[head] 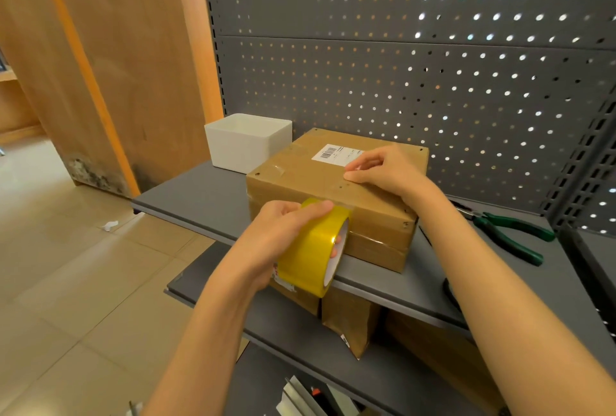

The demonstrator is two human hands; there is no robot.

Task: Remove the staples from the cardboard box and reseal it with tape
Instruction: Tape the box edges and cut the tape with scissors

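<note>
From my head view, the cardboard box sits on the grey shelf, its far side near the grey pegboard behind. A white shipping label with a barcode lies on the box top toward the back.

My left hand is wrapped around the tape roll, a yellowish-clear roll held upright against the near face of the box, just over the shelf edge. The thumb lies along the top of the roll and fingertips show through the core on its right side. A clear strip seems to run from the roll up over the near top edge of the box, though the film is so transparent I cannot be sure where it ends.

My right hand rests on the box top, right of centre, with its fingers curled and the tips pressed down on the cardboard beside the label; it looks to be pinning the tape rather than gripping anything.

A white square bin stands on the shelf just left of and behind the box, touching or nearly touching it. Green-handled pliers lie on the shelf to the right of the box, well apart from my hands. On the lower shelf, more brown parcels stand below the box.
</note>
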